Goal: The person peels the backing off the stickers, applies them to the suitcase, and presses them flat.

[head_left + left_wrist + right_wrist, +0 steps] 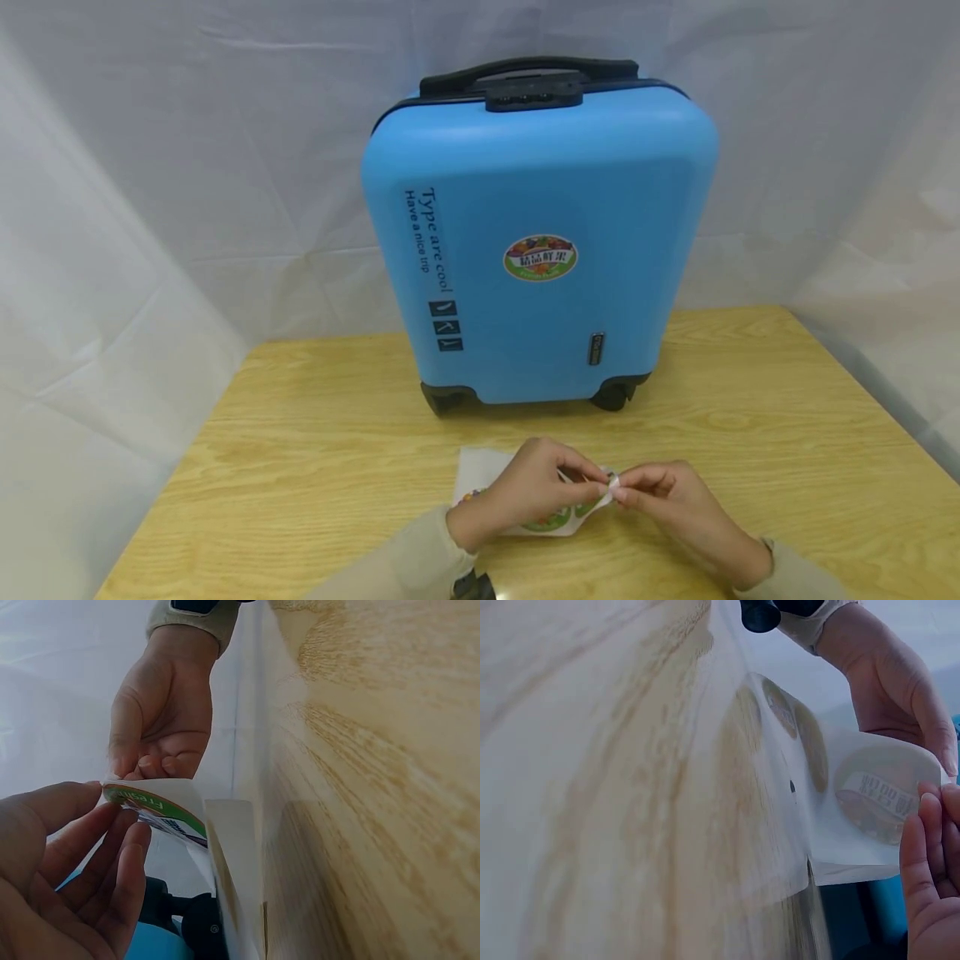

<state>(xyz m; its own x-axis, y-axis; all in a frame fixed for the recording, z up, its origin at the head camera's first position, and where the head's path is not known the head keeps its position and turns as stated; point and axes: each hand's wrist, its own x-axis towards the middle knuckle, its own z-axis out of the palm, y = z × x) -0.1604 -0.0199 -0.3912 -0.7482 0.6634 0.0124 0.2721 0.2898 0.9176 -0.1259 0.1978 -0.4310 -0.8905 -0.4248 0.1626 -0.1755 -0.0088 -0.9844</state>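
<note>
A white sheet of oval fruit stickers (480,467) lies near the front of the table, its right part bent upward. My left hand (525,487) pinches the raised right edge between thumb and forefinger. Facing it, my right hand (686,508) pinches the same corner with thumb and fingertips. In the left wrist view, a green-rimmed oval sticker (169,806) with the word "Fresh" curves up beside the fingers. The right wrist view shows the pale back of the sheet (840,844), the print showing through. Whether a sticker has come loose from its backing, I cannot tell.
Behind the hands a blue suitcase (487,350) stands upright on the wooden table (300,433). An oval fruit sticker (540,258) is on its front, with black lettering to the left. White cloth (225,167) hangs behind and at both sides.
</note>
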